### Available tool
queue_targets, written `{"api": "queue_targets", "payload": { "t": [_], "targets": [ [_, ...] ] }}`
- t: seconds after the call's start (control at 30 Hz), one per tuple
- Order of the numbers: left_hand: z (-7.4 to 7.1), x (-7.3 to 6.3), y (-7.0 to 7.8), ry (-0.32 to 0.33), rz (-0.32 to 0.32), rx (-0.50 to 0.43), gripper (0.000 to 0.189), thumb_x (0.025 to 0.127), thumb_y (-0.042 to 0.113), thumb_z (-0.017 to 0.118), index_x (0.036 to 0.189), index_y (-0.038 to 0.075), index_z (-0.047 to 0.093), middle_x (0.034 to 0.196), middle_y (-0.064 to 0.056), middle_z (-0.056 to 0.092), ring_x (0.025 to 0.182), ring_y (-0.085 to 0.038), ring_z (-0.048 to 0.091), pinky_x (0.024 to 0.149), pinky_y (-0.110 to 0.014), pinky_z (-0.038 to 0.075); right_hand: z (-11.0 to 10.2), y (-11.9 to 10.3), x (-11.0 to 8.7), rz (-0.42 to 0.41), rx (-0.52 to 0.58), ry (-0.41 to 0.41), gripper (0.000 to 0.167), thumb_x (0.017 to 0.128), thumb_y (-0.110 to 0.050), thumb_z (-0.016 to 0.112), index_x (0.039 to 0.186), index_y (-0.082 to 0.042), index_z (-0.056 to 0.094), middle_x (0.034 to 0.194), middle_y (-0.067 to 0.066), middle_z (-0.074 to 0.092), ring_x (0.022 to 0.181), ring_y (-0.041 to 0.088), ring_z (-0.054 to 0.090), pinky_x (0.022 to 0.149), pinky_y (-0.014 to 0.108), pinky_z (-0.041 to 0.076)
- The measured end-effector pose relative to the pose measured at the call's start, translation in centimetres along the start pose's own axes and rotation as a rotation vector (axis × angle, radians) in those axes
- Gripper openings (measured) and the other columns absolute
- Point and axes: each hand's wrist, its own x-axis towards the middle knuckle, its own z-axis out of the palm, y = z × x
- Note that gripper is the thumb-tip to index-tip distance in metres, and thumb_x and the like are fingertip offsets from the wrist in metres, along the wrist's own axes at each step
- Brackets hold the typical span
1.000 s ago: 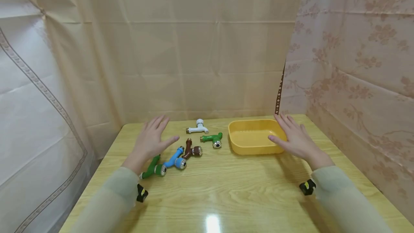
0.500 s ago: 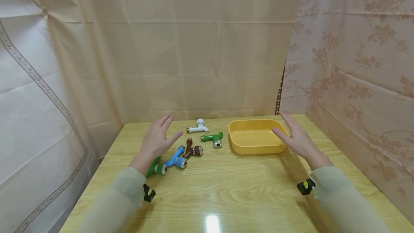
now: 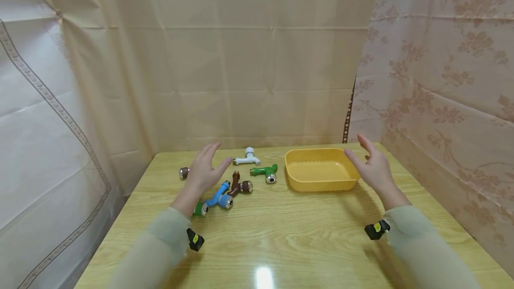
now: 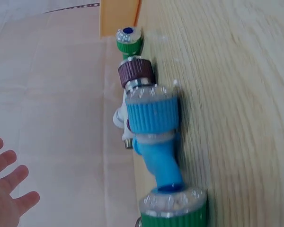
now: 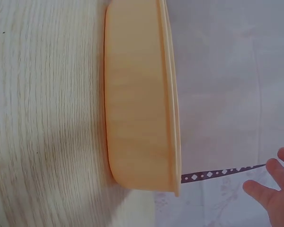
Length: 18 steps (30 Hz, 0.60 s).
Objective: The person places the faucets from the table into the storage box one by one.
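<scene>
My left hand (image 3: 202, 172) is held over the left of the table with fingers spread and nothing in it. Near it lie a blue tap (image 3: 219, 196), a brown tap (image 3: 240, 185) and a dark green tap (image 3: 201, 209), partly hidden by my wrist. Another brown tap knob (image 3: 184, 173) shows just left of that hand. Farther right are a white tap (image 3: 247, 157) and a bright green tap (image 3: 265, 172). Holding nothing, my right hand (image 3: 376, 171) overlaps the right end of a yellow plastic basin (image 3: 321, 185), its fingers loosely bent.
The wood-grain table (image 3: 289, 235) ends at a beige curtain (image 3: 257, 79) behind. A flowered cloth (image 3: 453, 79) hangs along the right, a white one (image 3: 40, 146) on the left. Each wrist carries a small black camera (image 3: 195, 239).
My left hand has moved to the right, uncovering the brown knob and covering more of the dark green tap. My right hand has shifted slightly right and turned, its fingers bending more.
</scene>
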Motion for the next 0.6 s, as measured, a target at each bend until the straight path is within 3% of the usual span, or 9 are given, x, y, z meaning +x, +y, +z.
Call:
{"api": "queue_targets", "payload": {
  "t": [0.37, 0.6],
  "targets": [
    [1.8, 0.0, 1.3, 0.01, -0.034, -0.096, 0.074, 0.098, 0.067, 0.049, 0.156, 0.02, 0.041, 0.157, -0.004, 0.041, 0.142, -0.034, 0.04, 0.107, -0.062, 0.039, -0.1, 0.6, 0.2, 0.145, 0.106, 0.047, 0.075, 0.102, -0.041, 0.062, 0.16, -0.007, 0.03, 0.156, 0.023, 0.039, 0.14, 0.043, 0.04, 0.105, 0.064, 0.039],
    [2.7, 0.5, 2.1, 0.014, -0.046, -0.153, 0.073, 0.098, 0.066, 0.051, 0.154, 0.02, 0.045, 0.155, -0.003, 0.044, 0.139, -0.032, 0.043, 0.108, -0.058, 0.04, -0.1, 1.2, 0.4, 0.172, 0.08, 0.051, 0.076, 0.102, -0.043, 0.062, 0.16, -0.005, 0.03, 0.155, 0.026, 0.039, 0.139, 0.047, 0.04, 0.104, 0.065, 0.039]
  ]
}}
